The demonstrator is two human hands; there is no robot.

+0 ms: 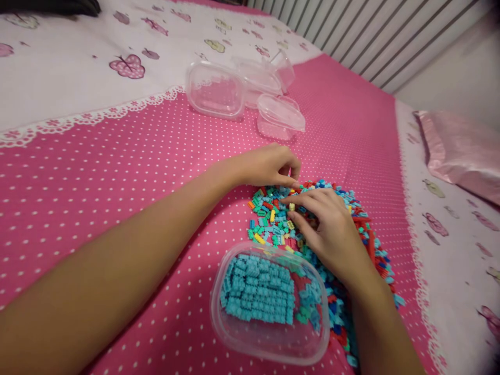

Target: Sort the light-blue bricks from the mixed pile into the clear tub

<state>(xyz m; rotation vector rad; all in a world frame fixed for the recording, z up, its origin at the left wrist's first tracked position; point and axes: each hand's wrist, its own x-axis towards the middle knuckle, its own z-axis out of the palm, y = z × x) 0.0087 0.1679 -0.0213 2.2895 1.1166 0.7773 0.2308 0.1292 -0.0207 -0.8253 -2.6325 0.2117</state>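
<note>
On the bed (117,182), teal bricks (258,291) part-fill the tub (215,297) while a mixed pile (279,226) remains outside, left hand (272,164) curled at its edge, right hand (336,226) about a yellow brick (291,207); whether either grip pinches, I cannot tell.

**Toy bricks (273,229) heaped beside a clear tub (269,346)**

The small bricks, turquoise, red, green, blue and yellow, lie in a jumbled heap along the tub's far and right sides. In the round-cornered tub, a block of turquoise bricks (258,291) sits packed in rows. Mixed colours show at its right end, whether inside or through the plastic is unclear.
</note>
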